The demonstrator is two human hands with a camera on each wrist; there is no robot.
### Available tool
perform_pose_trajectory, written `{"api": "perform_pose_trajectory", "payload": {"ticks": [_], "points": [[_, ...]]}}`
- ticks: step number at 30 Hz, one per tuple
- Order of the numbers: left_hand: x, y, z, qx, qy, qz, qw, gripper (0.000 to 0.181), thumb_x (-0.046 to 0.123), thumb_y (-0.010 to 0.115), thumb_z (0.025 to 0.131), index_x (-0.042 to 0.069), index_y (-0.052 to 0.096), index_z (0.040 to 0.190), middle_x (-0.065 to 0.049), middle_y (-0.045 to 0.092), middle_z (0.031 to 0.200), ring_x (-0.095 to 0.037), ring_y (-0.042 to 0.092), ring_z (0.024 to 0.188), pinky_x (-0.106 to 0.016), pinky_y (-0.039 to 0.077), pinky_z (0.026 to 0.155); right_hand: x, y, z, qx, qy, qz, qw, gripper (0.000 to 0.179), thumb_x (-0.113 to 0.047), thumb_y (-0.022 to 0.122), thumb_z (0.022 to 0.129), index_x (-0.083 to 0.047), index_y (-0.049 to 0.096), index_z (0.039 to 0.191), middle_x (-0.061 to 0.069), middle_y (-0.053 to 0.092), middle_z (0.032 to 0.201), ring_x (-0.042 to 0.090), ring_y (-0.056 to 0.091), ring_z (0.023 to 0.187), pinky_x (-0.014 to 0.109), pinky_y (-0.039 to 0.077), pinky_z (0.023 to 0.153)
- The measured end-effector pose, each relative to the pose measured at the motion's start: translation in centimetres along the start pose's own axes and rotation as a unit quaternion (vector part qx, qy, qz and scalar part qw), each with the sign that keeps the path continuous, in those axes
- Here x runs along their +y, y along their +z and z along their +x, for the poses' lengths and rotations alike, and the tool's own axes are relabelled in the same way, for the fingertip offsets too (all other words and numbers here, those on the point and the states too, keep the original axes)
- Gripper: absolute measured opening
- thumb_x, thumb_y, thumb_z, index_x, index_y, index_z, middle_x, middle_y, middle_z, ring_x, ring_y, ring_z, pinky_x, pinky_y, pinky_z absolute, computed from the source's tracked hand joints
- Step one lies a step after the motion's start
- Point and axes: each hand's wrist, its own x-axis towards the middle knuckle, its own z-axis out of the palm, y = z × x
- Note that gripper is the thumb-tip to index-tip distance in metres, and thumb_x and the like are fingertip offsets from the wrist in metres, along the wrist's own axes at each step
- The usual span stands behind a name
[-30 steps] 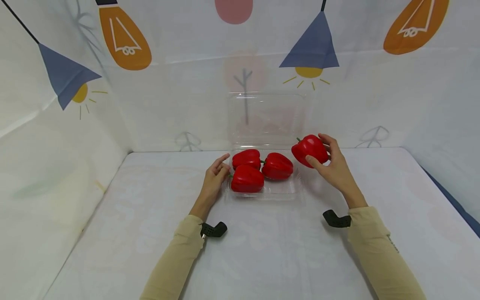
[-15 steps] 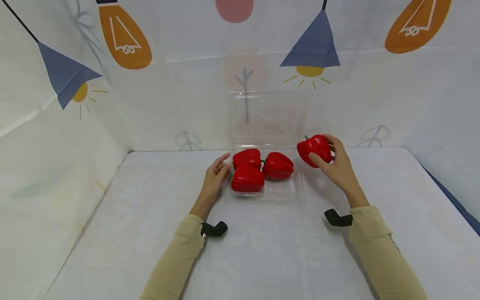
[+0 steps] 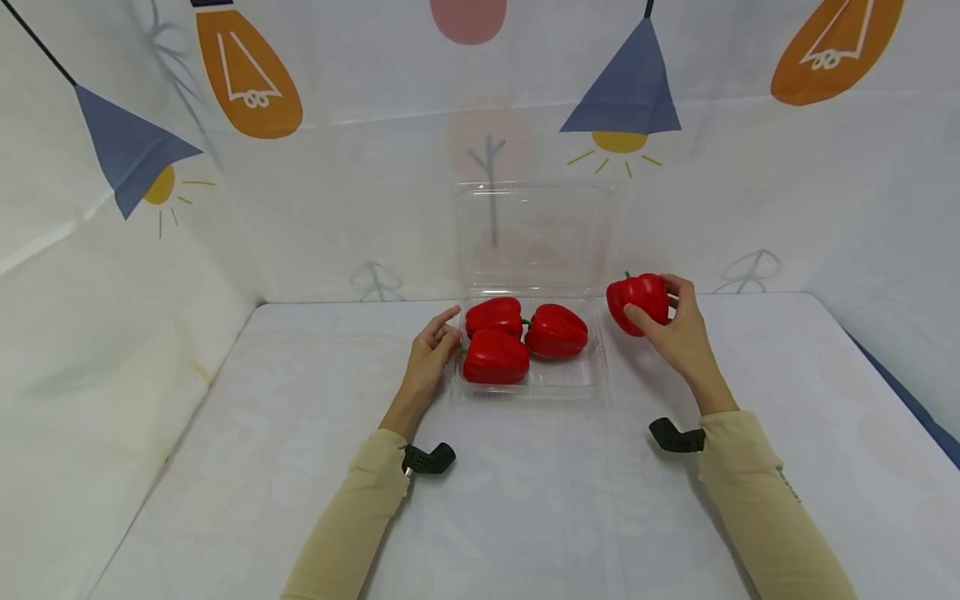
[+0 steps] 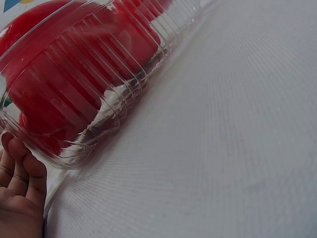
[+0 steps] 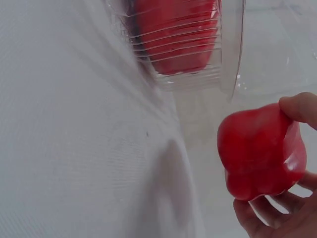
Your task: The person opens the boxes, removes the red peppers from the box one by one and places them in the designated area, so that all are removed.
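My right hand (image 3: 681, 335) grips a red bell pepper (image 3: 633, 302), thumb on the near side and fingers round the back. It is up off the table, just right of a clear plastic clamshell box (image 3: 562, 380), with its green stem pointing up. The right wrist view shows the lobed underside of this pepper (image 5: 260, 151). Inside the box lie a back left pepper (image 3: 492, 315), a front left pepper (image 3: 495, 358) and a right pepper (image 3: 557, 332). My left hand (image 3: 429, 354) rests at the box's left side, relaxed fingertips (image 4: 19, 148) right at its rim.
The box's clear lid (image 3: 534, 237) stands raised at the back, close to the printed white cloth wall (image 3: 337, 208). White cloth covers the table (image 3: 525, 500). Both wrists carry a black camera mount, such as the left mount (image 3: 429, 459).
My right hand has carried its pepper a little to the right, away from the box, and the stem has turned more upright. The left hand and the box have stayed still.
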Motion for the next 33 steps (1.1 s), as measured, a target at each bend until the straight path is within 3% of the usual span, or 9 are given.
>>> {"api": "perform_pose_trajectory", "payload": {"ticks": [23,33], "points": [[-0.8,0.0,0.2,0.007,0.021,0.013,0.9997,0.039,0.012,0.052,0.096,0.016,0.051,0.135,0.004,0.054,0.083,-0.008,0.049,0.077,-0.015,0.043,0.067,1.7,0.5,0.3,-0.022,0.060,-0.057,0.9963,0.086,-0.046,0.058,0.088,-0.003,0.013,0.147,0.026,0.030,0.144,0.043,0.032,0.128,0.061,0.041,0.096],[0.0,-0.1,0.0,-0.005,0.002,-0.008,1.0000,0.042,0.009,0.051,0.096,0.010,0.048,0.138,0.002,0.053,0.083,-0.006,0.047,0.073,-0.017,0.040,0.066,2.0,0.7,0.4,-0.018,0.050,-0.064,0.9965,0.084,-0.047,0.056,0.089,-0.004,0.013,0.148,0.027,0.029,0.143,0.045,0.033,0.127,0.062,0.041,0.096]]}}
